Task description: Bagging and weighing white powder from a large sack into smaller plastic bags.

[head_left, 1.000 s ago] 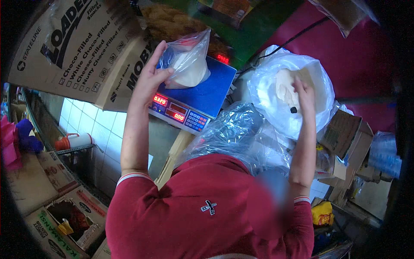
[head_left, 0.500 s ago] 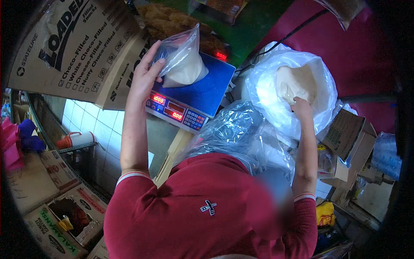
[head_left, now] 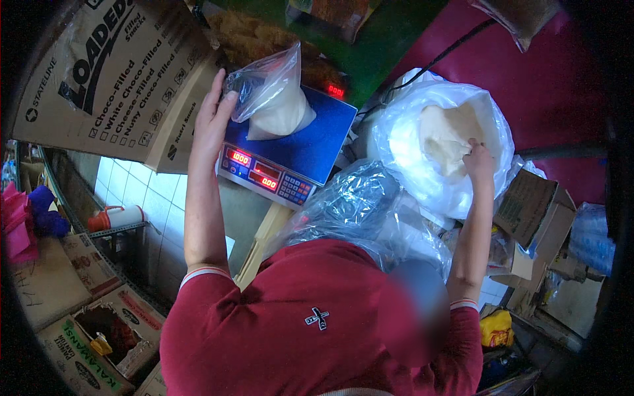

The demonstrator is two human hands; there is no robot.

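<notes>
Clear plastic powder bag rests on blue-topped scale at left, left hand pinching its rim; right hand, over white plastic sack: cannot tell grip.

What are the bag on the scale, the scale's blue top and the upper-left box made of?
Bag: probably thin, glossy clear plastic, creased, showing pale contents.
Scale top: smooth, even blue; metal or plastic, I cannot tell.
Box: apparently matte brown cardboard, flat panels.

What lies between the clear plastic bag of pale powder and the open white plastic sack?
In the head view, part of the flat blue scale platform, then a narrow, cluttered gap, hard to make out, separate bag from sack.
</notes>
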